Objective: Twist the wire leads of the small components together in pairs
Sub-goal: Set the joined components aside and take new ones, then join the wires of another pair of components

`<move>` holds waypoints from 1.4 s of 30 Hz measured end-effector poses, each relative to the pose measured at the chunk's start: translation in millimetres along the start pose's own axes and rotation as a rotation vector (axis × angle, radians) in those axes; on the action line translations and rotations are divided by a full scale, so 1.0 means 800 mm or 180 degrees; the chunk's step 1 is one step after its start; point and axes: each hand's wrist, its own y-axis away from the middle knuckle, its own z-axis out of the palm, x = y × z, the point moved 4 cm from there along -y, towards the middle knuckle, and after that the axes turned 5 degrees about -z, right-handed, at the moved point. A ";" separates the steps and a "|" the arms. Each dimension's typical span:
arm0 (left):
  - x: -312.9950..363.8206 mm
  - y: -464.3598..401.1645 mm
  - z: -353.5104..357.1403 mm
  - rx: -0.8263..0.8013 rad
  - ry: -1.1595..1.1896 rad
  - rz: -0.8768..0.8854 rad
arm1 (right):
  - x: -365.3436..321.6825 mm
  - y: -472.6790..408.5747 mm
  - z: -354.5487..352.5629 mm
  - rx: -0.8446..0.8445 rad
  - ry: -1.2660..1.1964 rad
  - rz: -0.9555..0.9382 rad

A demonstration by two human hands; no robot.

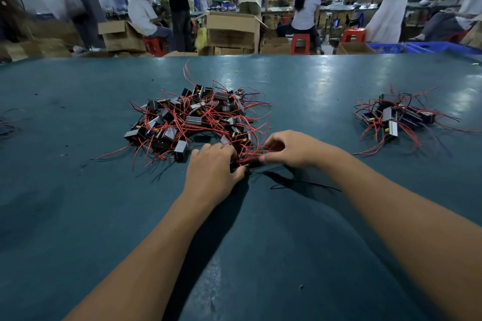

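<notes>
Left of centre on the teal table (78,203), the big pile (198,117) of boxy components trails springy red leads. At its near edge, your left hand (211,172) grips one component (246,163); your right hand (292,148) pinches its thin, light leads (254,155). Grip near their ends. A smaller pile (399,117) lies far right.

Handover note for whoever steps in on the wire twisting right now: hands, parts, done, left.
Left hand: fingers curled round a dark component at the near edge of the big pile.
Right hand: pinching red leads right next to the left hand.
Big pile: loose components with tangled red and black leads, centre of the green table.
Smaller pile: far right, probably the finished pairs, but I cannot tell from here.
A loose black wire lies near the right wrist.
Left: most of the big pile.
</notes>
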 end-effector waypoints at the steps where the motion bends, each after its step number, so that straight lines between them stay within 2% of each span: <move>1: -0.004 -0.001 -0.002 -0.0019 -0.0053 -0.0057 | -0.001 -0.004 -0.002 -0.0118 -0.0175 -0.0002; 4: -0.021 -0.006 -0.007 -0.0037 -0.0338 -0.0342 | -0.001 -0.012 -0.011 -0.0108 -0.0706 0.0029; 7: -0.036 -0.007 -0.012 0.0030 -0.0506 -0.0684 | 0.003 -0.017 -0.014 0.0061 -0.1357 0.0310; 9: -0.046 -0.007 -0.015 0.0063 -0.0640 -0.0901 | 0.001 -0.018 -0.018 0.0255 -0.1484 0.0260; 12: -0.053 -0.005 -0.019 0.0090 -0.0725 -0.1062 | -0.011 -0.016 -0.043 0.0959 -0.1104 -0.0099; 14: -0.049 -0.003 -0.026 0.0227 -0.0664 -0.1132 | -0.025 -0.011 -0.064 0.1556 -0.1552 -0.0322; 16: -0.043 -0.003 -0.036 0.0483 -0.0455 -0.1116 | -0.039 -0.004 -0.079 0.1750 -0.1868 -0.0446; 17: -0.039 -0.003 -0.041 0.0650 -0.0239 -0.1001 | -0.047 0.000 -0.082 0.1651 -0.1780 -0.0484; 19: -0.023 -0.005 -0.046 0.0856 0.0495 -0.0428 | -0.060 0.009 -0.082 0.1354 -0.1812 -0.0641; 20: -0.012 -0.003 -0.047 0.0822 0.0888 -0.0080 | -0.064 0.013 -0.083 0.1167 -0.2060 -0.0725; 22: 0.009 0.002 -0.043 0.0432 0.1574 0.0370 | -0.072 0.023 -0.084 0.0682 -0.2374 -0.0876; 24: 0.025 0.008 -0.031 0.0009 0.2044 0.0393 | -0.079 0.034 -0.082 0.0247 -0.2240 -0.0989; 26: 0.033 0.012 -0.024 -0.0001 0.2276 0.0261 | -0.084 0.044 -0.078 -0.0011 -0.2260 -0.1083; 29: 0.034 0.014 -0.023 0.0039 0.2695 0.0158 | -0.081 0.052 -0.079 -0.0035 -0.2327 -0.1111; 31: 0.029 0.015 -0.026 0.0057 0.2749 0.0113 | -0.068 0.056 -0.083 0.0161 -0.2241 -0.0950; 34: 0.022 0.014 -0.040 0.0368 0.2380 0.0199 | -0.041 0.066 -0.085 0.0385 -0.2172 -0.0594; 37: 0.023 0.013 -0.051 0.0524 0.2191 0.0483 | -0.020 0.088 -0.081 0.0423 -0.2341 -0.0394; 39: 0.027 0.012 -0.051 0.0568 0.1811 0.0674 | -0.009 0.104 -0.074 0.0402 -0.2439 -0.0311; 42: 0.018 0.008 -0.049 0.0694 0.1756 0.0529 | 0.002 0.124 -0.059 0.0436 -0.2698 -0.0178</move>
